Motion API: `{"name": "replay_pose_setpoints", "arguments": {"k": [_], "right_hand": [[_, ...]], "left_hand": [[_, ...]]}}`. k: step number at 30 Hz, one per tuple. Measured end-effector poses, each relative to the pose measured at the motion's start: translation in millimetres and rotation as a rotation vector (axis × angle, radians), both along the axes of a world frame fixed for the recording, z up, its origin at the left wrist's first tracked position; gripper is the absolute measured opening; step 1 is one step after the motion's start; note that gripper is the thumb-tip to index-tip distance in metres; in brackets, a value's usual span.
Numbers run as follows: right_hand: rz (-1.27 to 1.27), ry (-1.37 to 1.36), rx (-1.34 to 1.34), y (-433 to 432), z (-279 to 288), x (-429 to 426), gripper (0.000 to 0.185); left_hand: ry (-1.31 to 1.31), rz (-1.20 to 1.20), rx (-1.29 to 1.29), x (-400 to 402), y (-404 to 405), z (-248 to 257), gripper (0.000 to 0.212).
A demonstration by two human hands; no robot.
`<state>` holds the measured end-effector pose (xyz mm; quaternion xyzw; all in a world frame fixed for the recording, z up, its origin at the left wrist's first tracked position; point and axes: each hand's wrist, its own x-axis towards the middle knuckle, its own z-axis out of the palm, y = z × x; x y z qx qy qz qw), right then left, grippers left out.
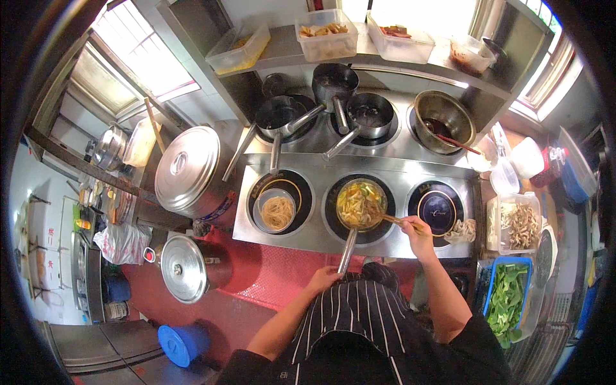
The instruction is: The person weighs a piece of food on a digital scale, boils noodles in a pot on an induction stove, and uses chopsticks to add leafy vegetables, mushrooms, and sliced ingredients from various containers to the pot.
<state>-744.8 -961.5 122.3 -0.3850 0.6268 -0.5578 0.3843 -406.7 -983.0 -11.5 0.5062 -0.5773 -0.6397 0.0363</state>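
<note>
My left hand (327, 279) grips the metal handle of a saucepan (362, 204) on the middle front hob. The pan holds a yellowish soup with mushroom pieces and green vegetable slices. In my right hand (417, 233) are wooden chopsticks (392, 219), their tips in the food at the pan's right side. On the left front hob stands a bowl of noodles (276, 213). The right front hob (437, 208) shows its dark round glass, with a crumpled cloth (462, 231) at its lower right edge.
Several empty-looking saucepans (369, 115) and a large metal bowl (445, 120) occupy the back hobs. At right stand tubs of mushrooms (519, 226) and leafy greens (505, 298). Lidded stockpots (187, 168) stand left. Plastic food tubs (327, 41) line the shelf above; a blue bin (175, 344) is lower left.
</note>
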Motion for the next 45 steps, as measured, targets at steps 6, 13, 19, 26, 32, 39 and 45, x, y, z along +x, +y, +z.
{"name": "replay_pose_setpoints", "arguments": {"k": [6, 13, 19, 26, 32, 39, 45], "right_hand": [[0.009, 0.118, -0.048, -16.7, -12.9, 30.5, 0.013], [-0.044, -0.068, 0.04, 5.1, 0.1, -0.2, 0.014], [-0.102, -0.026, -0.045, 8.0, -13.1, -15.6, 0.016], [-0.208, -0.011, -0.027, -8.7, -18.7, -4.0, 0.02], [0.049, 0.037, 0.053, -5.0, -22.2, 21.5, 0.018], [0.003, -0.011, 0.059, 7.2, -1.4, -2.4, 0.017], [0.137, -0.007, -0.01, -19.2, -20.1, 40.5, 0.018]], "left_hand": [[-0.065, -0.096, -0.052, -7.6, -6.4, 6.4, 0.052], [0.0, -0.048, -0.005, 3.8, 0.0, -5.7, 0.051], [-0.113, -0.149, -0.057, -11.4, -6.3, 27.0, 0.049], [0.035, -0.047, -0.055, -5.9, 1.7, 28.0, 0.045], [-0.024, -0.026, 0.015, -8.9, -0.5, 36.9, 0.043], [0.007, -0.021, -0.034, -4.5, 3.6, 26.5, 0.044], [-0.007, -0.018, -0.028, -8.6, 1.7, 20.6, 0.045]]}}
